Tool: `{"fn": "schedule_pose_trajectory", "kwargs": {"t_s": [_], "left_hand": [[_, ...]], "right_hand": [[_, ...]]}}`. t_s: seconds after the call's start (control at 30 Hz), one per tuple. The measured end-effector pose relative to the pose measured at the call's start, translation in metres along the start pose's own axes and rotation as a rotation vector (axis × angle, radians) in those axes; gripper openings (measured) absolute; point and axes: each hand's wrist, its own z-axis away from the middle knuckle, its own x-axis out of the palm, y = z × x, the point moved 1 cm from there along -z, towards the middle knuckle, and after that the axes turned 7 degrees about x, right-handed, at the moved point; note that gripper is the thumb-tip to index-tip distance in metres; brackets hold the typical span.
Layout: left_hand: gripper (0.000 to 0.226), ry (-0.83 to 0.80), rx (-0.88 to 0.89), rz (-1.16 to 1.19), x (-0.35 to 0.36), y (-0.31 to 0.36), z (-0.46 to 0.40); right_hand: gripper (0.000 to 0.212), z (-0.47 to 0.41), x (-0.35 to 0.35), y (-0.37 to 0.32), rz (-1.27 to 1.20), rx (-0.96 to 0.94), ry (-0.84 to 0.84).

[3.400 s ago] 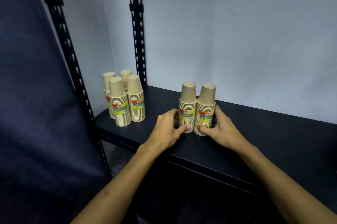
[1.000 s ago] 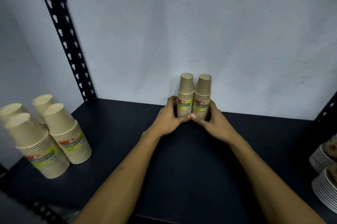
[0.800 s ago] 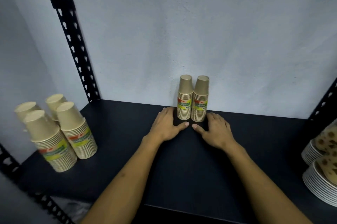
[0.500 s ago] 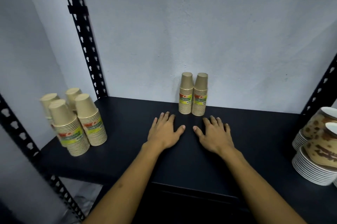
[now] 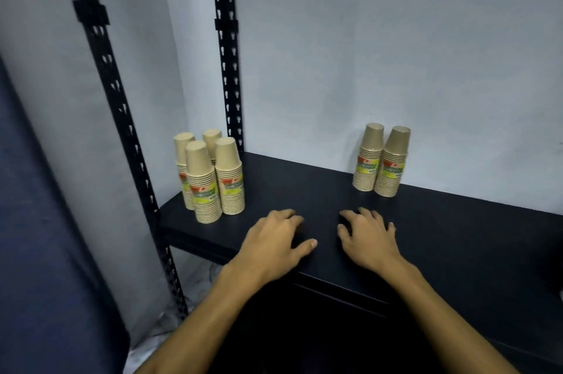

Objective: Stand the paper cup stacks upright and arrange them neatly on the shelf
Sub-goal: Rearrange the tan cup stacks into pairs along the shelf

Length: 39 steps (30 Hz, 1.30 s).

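Head view, shelf: a dark shelf [image 5: 457, 221] is seen against a pale wall [image 5: 396, 53], carried by black slotted posts [image 5: 227, 68] at the left.

Head view, pair of stacks: two cup stacks [image 5: 380, 160] are stood upright, mouths down, at the back of the shelf by the wall. They are set side by side, touching or nearly so, the right one tilted slightly toward the left one. Yellow-green labels are worn on both; the print is too blurred to be read.

Head view, group of four: four more stacks [image 5: 210, 175] are stood upright in a tight cluster at the shelf's left end, near the rear post. Two are placed in front and two behind, partly hidden.

Head view, left hand [image 5: 277, 245]: it is laid palm down on the shelf near the front edge, well apart from both groups. Grip: relaxed and wide, fingers loosely bent, nothing held.

Head view, right hand [image 5: 367, 239]: it is laid palm down just beside the left hand, in front of the pair of stacks but apart from them. Grip: wide, fingers spread on the shelf, nothing held.

Head view, surroundings: a dark blue panel [image 5: 45, 221] is seen at the far left.
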Motion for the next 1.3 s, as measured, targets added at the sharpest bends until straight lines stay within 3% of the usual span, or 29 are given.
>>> {"fn": "schedule_pose_trajectory", "kwargs": {"t_s": [0.17, 0.3, 0.47, 0.6, 0.8, 1.0, 1.3], "left_hand": [[0.035, 0.551, 0.030, -0.047, -0.064, -0.035, 0.031], [0.040, 0.732, -0.155, -0.068, -0.111, -0.065, 0.038], [0.059, 0.639, -0.374, 0.059, -0.123, -0.104, 0.024], [0.051, 0.639, -0.376, 0.104, -0.114, -0.111, 0.014], [0.042, 0.671, -0.348, 0.239, -0.109, -0.114, 0.010], [0.039, 0.620, -0.244, 0.330, -0.099, -0.086, -0.005], [0.037, 0.466, -0.023, 0.547, -0.066, 0.002, -0.056]], "right_hand": [[0.049, -0.011, -0.006, -0.063, -0.052, -0.243, -0.077], [0.054, -0.019, -0.017, -0.120, -0.329, -0.440, -0.063], [0.069, -0.028, -0.032, -0.173, -0.717, -0.458, -0.122], [0.071, -0.034, -0.020, -0.190, -0.777, -0.489, -0.215], [0.063, -0.037, -0.015, -0.181, -0.800, -0.522, -0.168], [0.056, -0.031, -0.025, -0.129, -0.828, -0.519, -0.100], [0.055, 0.007, -0.057, -0.004, -0.805, -0.353, 0.134]]}}
